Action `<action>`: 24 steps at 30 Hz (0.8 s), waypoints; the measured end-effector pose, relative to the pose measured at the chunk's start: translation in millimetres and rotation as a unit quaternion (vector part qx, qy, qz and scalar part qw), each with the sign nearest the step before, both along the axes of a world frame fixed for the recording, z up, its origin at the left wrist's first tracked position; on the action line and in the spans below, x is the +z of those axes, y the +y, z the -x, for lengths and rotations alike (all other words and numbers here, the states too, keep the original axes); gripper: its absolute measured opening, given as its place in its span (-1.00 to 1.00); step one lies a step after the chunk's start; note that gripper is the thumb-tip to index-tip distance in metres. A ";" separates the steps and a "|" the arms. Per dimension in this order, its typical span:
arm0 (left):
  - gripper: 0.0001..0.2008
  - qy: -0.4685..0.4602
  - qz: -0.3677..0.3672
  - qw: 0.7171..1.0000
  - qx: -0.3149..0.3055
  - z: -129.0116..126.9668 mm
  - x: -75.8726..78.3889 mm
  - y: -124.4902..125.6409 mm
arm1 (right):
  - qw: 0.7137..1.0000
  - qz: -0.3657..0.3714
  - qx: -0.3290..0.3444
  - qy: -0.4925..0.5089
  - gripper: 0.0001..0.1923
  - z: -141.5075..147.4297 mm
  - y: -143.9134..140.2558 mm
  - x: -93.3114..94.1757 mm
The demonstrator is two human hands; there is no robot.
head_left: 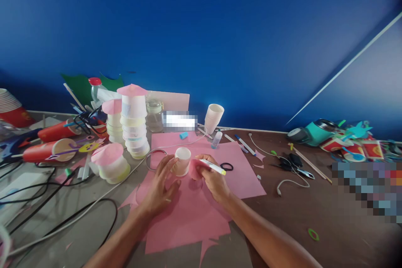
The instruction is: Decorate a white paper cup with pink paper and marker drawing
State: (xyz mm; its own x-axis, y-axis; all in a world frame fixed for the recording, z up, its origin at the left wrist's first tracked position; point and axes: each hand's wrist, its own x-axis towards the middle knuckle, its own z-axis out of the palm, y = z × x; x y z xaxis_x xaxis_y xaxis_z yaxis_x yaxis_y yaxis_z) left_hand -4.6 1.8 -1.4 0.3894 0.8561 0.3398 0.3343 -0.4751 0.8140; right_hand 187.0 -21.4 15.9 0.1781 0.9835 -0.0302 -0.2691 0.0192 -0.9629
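Note:
A small white paper cup [182, 162] stands on pink paper sheets [188, 217] in front of me. My left hand [161, 184] lies at the cup's left side, fingertips against its wall, fingers stretched and thumb apart. Just right of the cup, my right hand [212, 178] is closed round a white marker [214, 166] with a yellow end, which points out to the right. The same hand pinches a small piece of pink paper [195, 169], its fingers partly hiding it.
On the left stand stacked-cup towers [134, 125] with pink paper tops and a shorter capped one [109, 161]. Cables [91, 209] cross the left side. Behind are a glass jar [155, 115], white cups [214, 117] and a glue bottle [216, 140]. Keys [295, 161] lie right.

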 end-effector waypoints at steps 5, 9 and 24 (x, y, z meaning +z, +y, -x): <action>-0.62 0.004 -0.093 0.993 0.074 0.0 3.9 -6.4 | 0.995 0.029 -0.039 -0.092 -0.76 1.2 -0.7 -3.0; -0.82 -0.062 -0.101 0.990 0.075 1.2 7.5 -12.6 | 0.983 -0.002 -0.035 -0.178 -0.76 1.7 -2.6 -2.0; -0.54 -0.276 0.275 0.919 -0.057 -16.7 16.3 -27.3 | 0.897 -0.228 -0.073 -0.372 -0.89 -0.2 -22.1 0.3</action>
